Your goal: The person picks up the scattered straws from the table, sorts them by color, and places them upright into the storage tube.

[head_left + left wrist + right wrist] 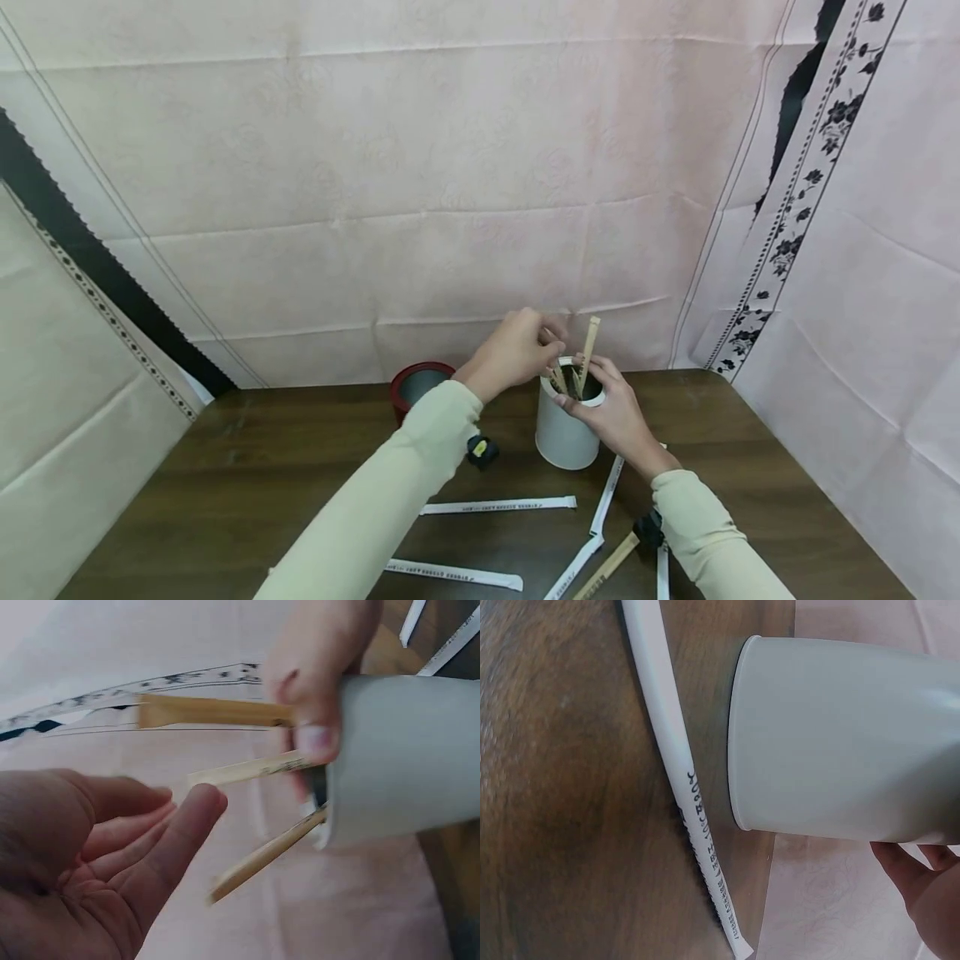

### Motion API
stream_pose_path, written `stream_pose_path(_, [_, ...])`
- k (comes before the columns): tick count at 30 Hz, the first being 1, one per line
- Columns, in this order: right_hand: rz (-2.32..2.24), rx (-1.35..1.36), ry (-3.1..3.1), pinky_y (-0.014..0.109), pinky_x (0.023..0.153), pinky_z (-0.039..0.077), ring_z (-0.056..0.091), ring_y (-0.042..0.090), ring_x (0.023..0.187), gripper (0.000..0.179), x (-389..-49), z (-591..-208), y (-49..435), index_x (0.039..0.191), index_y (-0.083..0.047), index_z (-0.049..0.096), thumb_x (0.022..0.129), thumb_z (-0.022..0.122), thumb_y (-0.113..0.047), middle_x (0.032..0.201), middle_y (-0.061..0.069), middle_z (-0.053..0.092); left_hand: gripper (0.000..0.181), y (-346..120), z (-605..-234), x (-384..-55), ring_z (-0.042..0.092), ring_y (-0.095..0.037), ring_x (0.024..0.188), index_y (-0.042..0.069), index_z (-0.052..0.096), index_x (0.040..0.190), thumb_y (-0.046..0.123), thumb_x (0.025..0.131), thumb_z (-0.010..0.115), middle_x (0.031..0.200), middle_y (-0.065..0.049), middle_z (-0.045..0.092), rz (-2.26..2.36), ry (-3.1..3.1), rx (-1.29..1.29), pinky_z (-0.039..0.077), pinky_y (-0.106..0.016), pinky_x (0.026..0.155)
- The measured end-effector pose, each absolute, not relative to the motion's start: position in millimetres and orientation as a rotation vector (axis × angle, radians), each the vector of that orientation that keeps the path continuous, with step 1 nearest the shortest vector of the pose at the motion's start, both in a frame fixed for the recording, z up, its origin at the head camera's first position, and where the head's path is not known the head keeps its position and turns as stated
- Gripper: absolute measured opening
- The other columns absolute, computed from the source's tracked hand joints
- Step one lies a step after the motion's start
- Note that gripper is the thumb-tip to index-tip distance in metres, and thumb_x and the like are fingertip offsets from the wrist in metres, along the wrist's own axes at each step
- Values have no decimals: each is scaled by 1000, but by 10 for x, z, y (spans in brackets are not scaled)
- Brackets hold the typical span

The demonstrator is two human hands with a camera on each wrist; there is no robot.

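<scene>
My right hand grips the rim of a white cylindrical canister, which stands upright on the brown table. Several slim tan sticks with dark print rise from its mouth; one tan stick leans higher than the others. Over the mouth, my left hand is close to the sticks. In the left wrist view, the fingers of the left hand look loosely bent, with a gap between the tips, beside the end of a pale stick. The right wrist view shows only part of the right hand against the canister.
A dark red round container stands at the back, partly behind the left arm. Long white printed strips lie in front on the table, with a tan printed stick near the right forearm. Cloth hangs around the table.
</scene>
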State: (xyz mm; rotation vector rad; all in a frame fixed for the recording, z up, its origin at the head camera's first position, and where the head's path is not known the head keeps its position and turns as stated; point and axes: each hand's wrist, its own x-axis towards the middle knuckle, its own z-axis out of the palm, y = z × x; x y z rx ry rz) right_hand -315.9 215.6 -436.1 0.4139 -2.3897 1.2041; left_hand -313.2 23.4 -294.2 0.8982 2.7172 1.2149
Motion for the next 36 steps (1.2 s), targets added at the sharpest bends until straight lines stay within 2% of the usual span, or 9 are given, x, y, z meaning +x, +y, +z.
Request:
stream_pose_path(4, [1188,402,-2388,58,106,35,44,32,132,72,-3148,-4340,2199,140,-11,56,80,82,-41,142,8,48,16,5,-2866,-2960,70,-17,66,4,71,108,14,98,64,84,-3,72,1172,2704,1001,57,-28,56])
stream_pose_path(7, [1171,405,-2380,58,105,36,45,32,132,72,-3151,-4345,2235,140,-11,56,80,83,-41,142,8,49,13,-151,-2867,-2830,64,-12,61,10,73,104,18,97,65,80,0,71,1082,2720,1052,55,-29,55])
stream_pose_path(9, [1163,404,-2380,58,105,35,44,33,133,73,-3159,-4356,2254,140,-10,55,80,82,-41,142,9,48,12,-247,-2901,-2763,64,-11,64,14,73,103,21,97,66,81,2,71,1030,2726,1077,54,-27,56])
stream_pose_path(16, [1169,384,-2387,60,106,34,43,33,134,73,-3155,-4368,2271,141,-11,55,80,82,-42,142,8,48,10,-636,-3263,-2649,64,0,82,23,74,104,26,96,68,91,18,70,885,2678,1193,53,-23,74])
stream_pose_path(21, [1172,380,-2392,60,105,35,43,33,134,74,-3160,-4369,2258,141,-10,55,80,82,-43,142,9,48,8,-959,-3559,-2580,65,-1,82,26,73,103,24,96,68,93,17,70,882,2544,1198,53,-23,74])
stream_pose_path(29, [1190,390,-2376,59,106,34,44,32,133,73,-3164,-4363,2215,140,-12,56,79,83,-43,142,8,48,11,-1323,-4067,-2391,63,-1,81,17,73,101,18,89,75,89,11,70,910,2383,1132,54,-23,75])
stream_pose_path(36, [1206,417,-2368,57,107,33,44,31,133,71,-3172,-4368,2169,139,-12,56,79,83,-39,142,7,49,17,-1492,-4383,-2193,60,0,85,21,72,102,24,86,79,95,16,67,838,2403,1109,52,-22,75])
